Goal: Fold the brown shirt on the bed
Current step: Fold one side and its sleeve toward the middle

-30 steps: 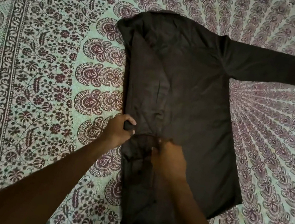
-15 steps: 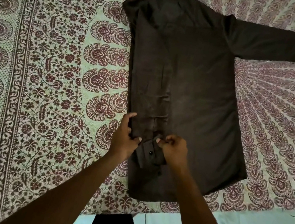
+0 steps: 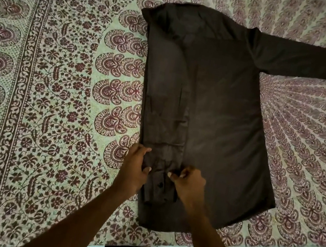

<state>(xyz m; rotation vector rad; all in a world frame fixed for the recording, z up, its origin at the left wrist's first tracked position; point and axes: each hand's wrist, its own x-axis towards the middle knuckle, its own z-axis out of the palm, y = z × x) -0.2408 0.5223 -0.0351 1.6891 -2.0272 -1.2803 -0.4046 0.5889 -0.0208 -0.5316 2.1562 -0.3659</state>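
Since before, both hands (image 3: 161,175) hold brown shirt's (image 3: 220,116) folded cuff.

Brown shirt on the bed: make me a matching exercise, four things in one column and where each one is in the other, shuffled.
1. left hand
2. right hand
3. unfolded sleeve
4. cuff button

A. stretched out to the right across the patterned bedspread
B. between the two hands
C. gripping the brown shirt at its left folded edge
D. pinching the folded sleeve, right of the button

Pairs: 1-C, 2-D, 3-A, 4-B
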